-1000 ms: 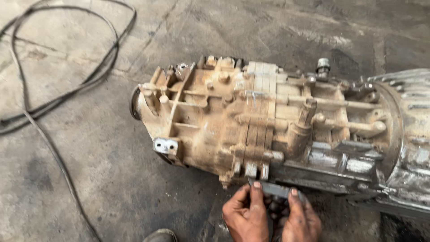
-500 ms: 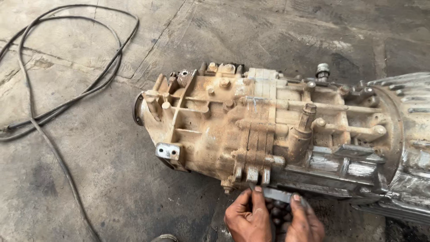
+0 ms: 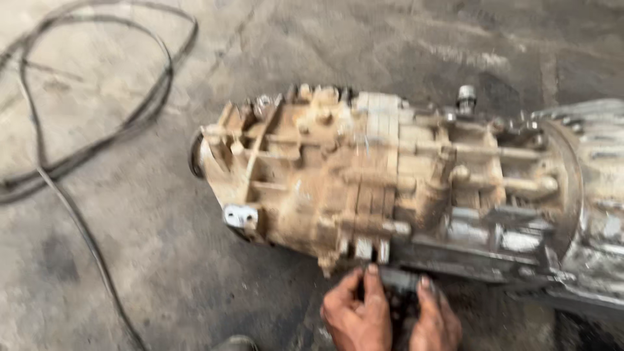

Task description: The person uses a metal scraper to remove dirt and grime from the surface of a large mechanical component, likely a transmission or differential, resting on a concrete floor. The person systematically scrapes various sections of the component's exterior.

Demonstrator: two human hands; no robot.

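Flat metal piece: a small dark grey bar [image 3: 398,279] lies on the floor tight against the lower edge of the gearbox, near the bottom middle of the view. It sits between the two hands. Blur hides its detail.
Left hand: the left hand [image 3: 356,313] rests palm down beside the bar, fingers spread; the forefinger tip touches the bar's left end just below the housing. Not closed around anything.
Right hand: the right hand [image 3: 434,318] lies close to the left one, fingers pointing up toward the bar's right end. Fingers look loosely extended; whether they pinch the bar, cannot tell.
Between hands: dark small bits on the floor, too blurred to identify.
Gearbox: a large, dirt-caked tan gearbox [image 3: 364,175] lies on its side across the frame, ribbed and bolted, with three short stubs on its lower edge right above the left hand.
Bracket: a pale metal bracket [image 3: 240,216] sticks out at the housing's lower left.
Bell housing: a grey, ribbed bell housing [image 3: 598,195] forms the right end.
Floor: stained concrete floor [image 3: 162,273].
Cables: dark cables [image 3: 84,149] loop at the upper left, well apart from the hands.
Shoe: a shoe tip [image 3: 235,342] shows at the bottom edge, left of the hands.
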